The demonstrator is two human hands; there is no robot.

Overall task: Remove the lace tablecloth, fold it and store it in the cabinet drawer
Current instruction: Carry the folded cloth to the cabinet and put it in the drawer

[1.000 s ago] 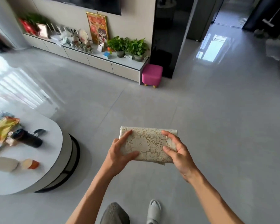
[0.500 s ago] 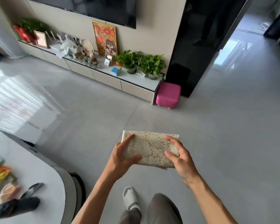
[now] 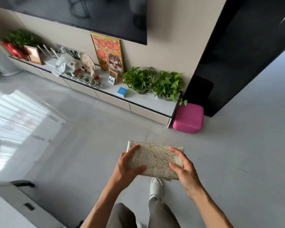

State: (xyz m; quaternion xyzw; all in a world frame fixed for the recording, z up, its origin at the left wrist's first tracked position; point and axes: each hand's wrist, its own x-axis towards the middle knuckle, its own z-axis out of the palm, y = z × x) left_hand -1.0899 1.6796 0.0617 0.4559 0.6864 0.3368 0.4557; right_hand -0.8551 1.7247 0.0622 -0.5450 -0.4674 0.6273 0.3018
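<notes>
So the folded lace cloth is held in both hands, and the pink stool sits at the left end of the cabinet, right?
Not quite. The head view shows the pink stool at the right end of the cabinet. The folded lace cloth is indeed held in both hands, left hand and right hand.

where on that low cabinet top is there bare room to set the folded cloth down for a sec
The cabinet top is bare in front of the two potted plants, between the blue box and the end by the pink stool. A narrower bare strip lies between the small photo frame and the blue box. Left of that it is crowded with ornaments and frames.
</notes>
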